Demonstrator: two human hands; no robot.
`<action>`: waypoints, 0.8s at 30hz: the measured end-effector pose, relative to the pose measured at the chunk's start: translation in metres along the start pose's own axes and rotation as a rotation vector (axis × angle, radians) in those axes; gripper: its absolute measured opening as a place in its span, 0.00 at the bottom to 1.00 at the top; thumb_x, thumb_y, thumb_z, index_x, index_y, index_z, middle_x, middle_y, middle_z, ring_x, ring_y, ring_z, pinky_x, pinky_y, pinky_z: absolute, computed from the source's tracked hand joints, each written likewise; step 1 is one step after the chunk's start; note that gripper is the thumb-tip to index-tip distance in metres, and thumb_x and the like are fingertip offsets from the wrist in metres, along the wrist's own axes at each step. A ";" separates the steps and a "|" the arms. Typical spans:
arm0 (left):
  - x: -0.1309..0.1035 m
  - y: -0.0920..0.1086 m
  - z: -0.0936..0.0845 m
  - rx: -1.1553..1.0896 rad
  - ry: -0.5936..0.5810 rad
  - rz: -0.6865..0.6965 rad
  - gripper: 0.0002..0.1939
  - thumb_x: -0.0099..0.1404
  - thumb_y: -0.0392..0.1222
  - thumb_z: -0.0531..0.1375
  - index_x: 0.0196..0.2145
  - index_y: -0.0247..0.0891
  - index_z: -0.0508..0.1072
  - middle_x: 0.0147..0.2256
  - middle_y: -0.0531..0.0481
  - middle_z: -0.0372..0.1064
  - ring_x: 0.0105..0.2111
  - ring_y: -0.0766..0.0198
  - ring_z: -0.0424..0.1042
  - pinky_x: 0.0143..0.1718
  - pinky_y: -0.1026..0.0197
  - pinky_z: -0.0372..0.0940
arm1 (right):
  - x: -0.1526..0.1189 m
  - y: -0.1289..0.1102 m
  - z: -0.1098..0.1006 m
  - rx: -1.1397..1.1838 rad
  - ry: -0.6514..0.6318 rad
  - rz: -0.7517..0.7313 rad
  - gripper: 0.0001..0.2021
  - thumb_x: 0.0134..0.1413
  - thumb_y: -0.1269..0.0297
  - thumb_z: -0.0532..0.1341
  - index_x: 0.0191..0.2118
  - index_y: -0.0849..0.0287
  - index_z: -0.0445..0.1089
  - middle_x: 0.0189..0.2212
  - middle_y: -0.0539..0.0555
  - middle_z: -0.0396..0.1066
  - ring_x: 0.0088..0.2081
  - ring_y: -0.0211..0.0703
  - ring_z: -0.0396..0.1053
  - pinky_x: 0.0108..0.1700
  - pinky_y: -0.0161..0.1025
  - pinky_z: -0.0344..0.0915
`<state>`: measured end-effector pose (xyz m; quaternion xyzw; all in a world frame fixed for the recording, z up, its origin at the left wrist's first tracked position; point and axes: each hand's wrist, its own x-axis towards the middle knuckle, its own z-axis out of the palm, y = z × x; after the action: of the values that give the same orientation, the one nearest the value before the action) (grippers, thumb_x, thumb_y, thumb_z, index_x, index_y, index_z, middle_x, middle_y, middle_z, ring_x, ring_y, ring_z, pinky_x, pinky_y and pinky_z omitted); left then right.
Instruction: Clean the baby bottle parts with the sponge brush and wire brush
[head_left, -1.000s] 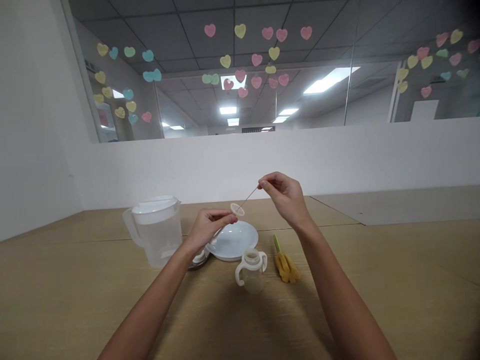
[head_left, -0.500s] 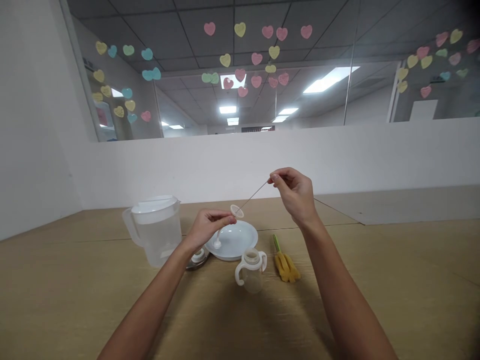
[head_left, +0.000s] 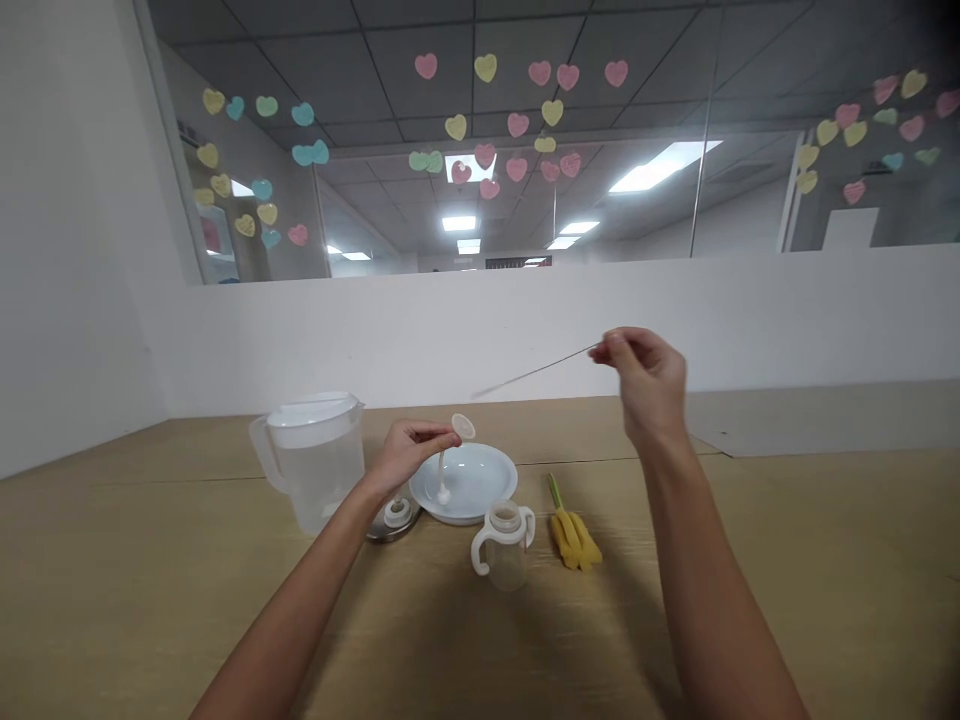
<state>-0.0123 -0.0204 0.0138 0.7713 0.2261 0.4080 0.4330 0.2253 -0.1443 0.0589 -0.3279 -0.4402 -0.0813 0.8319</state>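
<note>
Pinched in my left hand (head_left: 420,452) is a sippy-cup straw with a pale round disc (head_left: 463,427) at its top. Its thin tube hangs down to a white weighted end (head_left: 443,495) over the white bowl (head_left: 491,490). My right hand (head_left: 651,375), raised to the right, grips one end of a thin straw brush (head_left: 544,368). The brush slants down to the left, its far tip blurred and apart from the disc. Below the hands stands a clear sippy cup (head_left: 507,560), uncapped, with two white handles.
A lidded clear pitcher (head_left: 322,470) holding liquid stands at the left. Beside the bowl, a metal dish (head_left: 388,533) bears a white cap piece (head_left: 397,512). A yellow sponge brush (head_left: 575,540) with a green handle lies right of the cup. A white wall (head_left: 420,340) rises behind the table.
My right hand has moved right, drawing the straw brush out of the disc. My left hand has shifted slightly left and tipped the disc. The things on the table stay put.
</note>
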 end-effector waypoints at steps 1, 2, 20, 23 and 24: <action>0.002 -0.003 -0.002 -0.016 0.033 -0.007 0.14 0.48 0.46 0.65 0.31 0.34 0.77 0.33 0.45 0.75 0.37 0.58 0.71 0.41 0.59 0.63 | 0.004 0.001 -0.007 0.015 0.057 -0.003 0.07 0.44 0.62 0.63 0.28 0.60 0.67 0.20 0.47 0.66 0.24 0.35 0.66 0.33 0.38 0.66; 0.004 -0.007 -0.003 -0.035 0.065 -0.011 0.15 0.48 0.47 0.65 0.32 0.34 0.77 0.34 0.44 0.75 0.38 0.57 0.71 0.42 0.59 0.63 | 0.008 0.002 -0.014 0.023 0.102 -0.005 0.07 0.44 0.62 0.63 0.27 0.60 0.67 0.19 0.46 0.65 0.24 0.35 0.66 0.33 0.39 0.66; 0.025 -0.086 -0.005 0.480 -0.009 0.074 0.16 0.55 0.48 0.56 0.34 0.37 0.77 0.35 0.47 0.74 0.35 0.59 0.70 0.36 0.62 0.62 | 0.006 0.023 -0.010 -0.084 0.023 0.141 0.06 0.43 0.63 0.61 0.28 0.61 0.68 0.21 0.47 0.65 0.24 0.35 0.66 0.33 0.37 0.65; 0.023 -0.088 -0.003 0.582 -0.056 0.078 0.15 0.56 0.48 0.55 0.32 0.37 0.77 0.33 0.48 0.74 0.34 0.60 0.70 0.34 0.64 0.60 | 0.004 0.034 -0.008 -0.141 -0.024 0.176 0.07 0.42 0.62 0.61 0.28 0.61 0.69 0.21 0.49 0.66 0.25 0.36 0.66 0.32 0.37 0.65; 0.022 -0.089 -0.003 0.629 -0.073 0.077 0.16 0.56 0.48 0.55 0.32 0.37 0.77 0.32 0.49 0.74 0.33 0.60 0.70 0.33 0.64 0.60 | 0.004 0.038 -0.007 -0.163 -0.041 0.188 0.08 0.42 0.62 0.61 0.28 0.61 0.69 0.21 0.49 0.66 0.25 0.36 0.66 0.32 0.38 0.65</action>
<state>-0.0017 0.0432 -0.0512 0.8895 0.2961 0.3061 0.1657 0.2488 -0.1187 0.0408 -0.4357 -0.4165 -0.0316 0.7973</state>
